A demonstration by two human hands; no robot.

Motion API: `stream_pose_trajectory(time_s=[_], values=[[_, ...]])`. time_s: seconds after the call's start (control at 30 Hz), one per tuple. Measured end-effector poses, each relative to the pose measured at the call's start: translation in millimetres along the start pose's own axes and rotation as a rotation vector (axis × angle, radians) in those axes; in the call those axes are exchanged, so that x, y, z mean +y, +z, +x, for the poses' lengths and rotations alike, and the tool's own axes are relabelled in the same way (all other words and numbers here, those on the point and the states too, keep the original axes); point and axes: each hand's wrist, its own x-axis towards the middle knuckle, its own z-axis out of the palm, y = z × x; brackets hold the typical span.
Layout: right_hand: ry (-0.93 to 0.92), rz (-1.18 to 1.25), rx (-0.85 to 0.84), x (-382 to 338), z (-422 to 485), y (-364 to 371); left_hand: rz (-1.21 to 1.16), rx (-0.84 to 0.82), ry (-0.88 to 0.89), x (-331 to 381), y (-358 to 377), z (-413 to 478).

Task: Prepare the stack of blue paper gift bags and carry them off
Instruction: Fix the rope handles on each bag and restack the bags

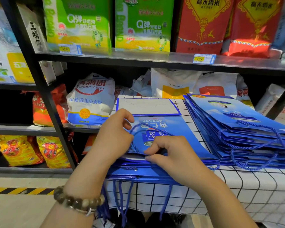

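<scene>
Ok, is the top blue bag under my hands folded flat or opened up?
Folded flat: the top blue bag lies flat on the stack, base panel creased over; the right hand pinches its near edge.

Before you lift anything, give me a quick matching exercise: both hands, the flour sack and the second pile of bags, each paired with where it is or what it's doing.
Things:
1. left hand
2. right hand
3. flour sack
4. side stack of blue bags

States:
A. fanned out on the checked cloth, right of the hands
B. bead bracelet on its wrist
C. sits on the shelf, left of the bags
D. pinches the near edge of the top bag

Pairs: 1-B, 2-D, 3-C, 4-A
</scene>
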Motion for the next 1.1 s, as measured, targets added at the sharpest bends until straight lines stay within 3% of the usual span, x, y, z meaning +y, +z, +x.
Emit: stream_pose_trajectory(time_s=[0.17,0.33,0.43,0.57,0.63,0.67,0.73,0.83,0.97,1.1], values=[[-0.067,-0.045,-0.024,-0.6,-3.7,-0.2,0.054,-0.021,0.044,-3.3,3.6,-4.2],[-0.112,-0.381,-0.204,-1.9,-7.6,-6.9,0.338,-0.107,-0.014,-11.0,-11.9,-8.7],[-0.199,-0.513,-0.129,-4.6,-6.6,-5.3,0.483,-0.075,-0.1,-12.8,-18.5,-10.3],[-0.251,-0.571,0.139,-5.6,-5.0,-0.5,0.019,-0.054,-0.221,-5.5,-28.2,-5.7],[-0.306,-0.509,0.256,-5.4,-5.9,-1.6,-0.1,0.012,-0.228,-5.4,-32.3,-1.5],[-0.329,-0.491,0.293,-6.2,-6.8,-2.7,-0.171,0.034,-0.247,-6.2,-32.1,-0.3],[-0.347,-0.478,0.203,-10.7,-11.7,-2.3,-0.414,0.013,-0.319,-7.5,-29.7,-0.7],[-0.189,-0.293,0.058,-17.8,-11.9,-12.3,-0.589,-0.07,-0.373,-11.1,-23.8,-5.1],[0.171,-0.444,0.135,16.3,9.1,-42.9,-0.67,0.052,-0.347,-11.7,-27.8,-2.7],[0.414,-0.358,0.006,38.6,21.6,-53.5,-0.731,0.123,-0.279,-7.6,-35.1,2.1]])
